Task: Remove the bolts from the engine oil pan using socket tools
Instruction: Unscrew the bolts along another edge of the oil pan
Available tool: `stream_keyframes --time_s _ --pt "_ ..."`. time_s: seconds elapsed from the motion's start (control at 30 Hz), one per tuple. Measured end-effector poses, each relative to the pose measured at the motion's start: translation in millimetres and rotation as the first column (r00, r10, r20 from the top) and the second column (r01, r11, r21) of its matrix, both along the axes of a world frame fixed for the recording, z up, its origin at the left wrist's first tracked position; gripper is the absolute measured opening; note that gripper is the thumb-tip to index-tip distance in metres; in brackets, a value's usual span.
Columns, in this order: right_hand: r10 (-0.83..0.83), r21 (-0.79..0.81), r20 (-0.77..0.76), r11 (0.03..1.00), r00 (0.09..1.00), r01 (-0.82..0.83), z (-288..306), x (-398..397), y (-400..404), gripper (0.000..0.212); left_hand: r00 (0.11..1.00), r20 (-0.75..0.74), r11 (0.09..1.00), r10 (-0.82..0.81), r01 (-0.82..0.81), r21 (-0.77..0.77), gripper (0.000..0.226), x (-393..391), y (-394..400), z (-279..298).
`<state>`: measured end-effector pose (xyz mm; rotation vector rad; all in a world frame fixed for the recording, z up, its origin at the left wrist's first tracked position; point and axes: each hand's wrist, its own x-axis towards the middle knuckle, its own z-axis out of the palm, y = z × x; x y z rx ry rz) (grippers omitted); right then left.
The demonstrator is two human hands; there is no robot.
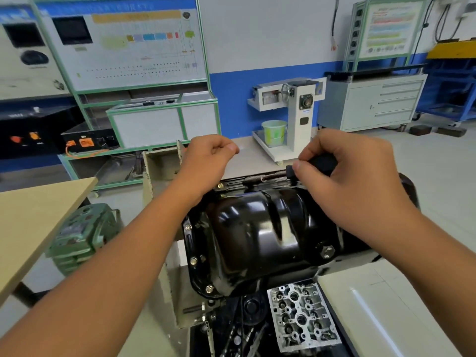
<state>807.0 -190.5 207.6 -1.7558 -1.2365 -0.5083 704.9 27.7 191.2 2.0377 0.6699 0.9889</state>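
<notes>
A glossy black oil pan faces up on an engine held in a stand. Bolts show along its left flange: one at the far corner, one lower, one near the front corner. A large drain plug sits on the right side. My right hand grips the black handle of a socket tool over the pan's far edge; its tip is hidden. My left hand hovers above the far-left corner, fingers curled shut, and whether it holds anything small is hidden.
A cylinder head lies below the pan at the front. A wooden tabletop is at the left, with a green motor beside it. A white engine stand with a green bucket stands behind, and cabinets line the wall.
</notes>
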Motion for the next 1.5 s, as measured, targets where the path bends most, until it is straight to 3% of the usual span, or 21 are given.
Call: stream_keyframes --time_s 0.2,0.47,0.7,0.93,1.13,1.27,1.4,1.5 --pt "-0.026 0.0 -0.005 1.0 1.0 0.026 1.6 6.8 -1.7 0.012 0.999 0.021 0.999 -0.031 0.03 0.03 0.014 2.0 -0.5 -6.0" --pt "0.021 0.008 0.198 1.0 0.98 -0.023 -5.3 0.0 -4.7 0.01 0.995 0.091 0.997 -0.036 0.03 0.068 0.014 0.3 2.1 -13.5" --pt "0.028 0.11 0.119 0.993 0.992 -0.042 -12.3 4.6 -7.8 0.01 0.994 0.106 0.983 -0.013 -0.006 0.186 0.015 -0.2 -0.2 -19.9" --pt "0.052 0.022 0.127 0.998 0.991 -0.055 -8.6 4.6 -3.0 0.01 0.993 0.113 0.975 -0.031 0.005 0.222 0.015 -0.5 0.1 -20.8" --pt "0.18 -0.162 0.3 0.977 0.937 -0.136 1.8 2.9 -9.1 0.012 0.996 0.08 0.976 -0.038 0.02 0.219 0.014 -1.7 -4.7 -18.1" --pt "0.229 -0.314 0.36 0.943 0.904 -0.113 22.4 -9.7 -4.9 0.011 0.976 -0.067 0.951 -0.209 0.219 0.221 0.011 -10.0 -22.5 -3.7" --pt "0.325 -0.462 0.407 0.88 0.854 -0.114 39.5 -28.9 7.3 0.026 0.876 -0.206 0.846 -0.436 0.477 0.237 0.029 -26.3 -47.0 19.8" --pt "0.344 -0.5 0.436 0.861 0.831 -0.094 43.6 -41.0 13.0 0.028 0.853 -0.215 0.825 -0.476 0.517 0.226 0.015 -35.1 -56.3 27.4"
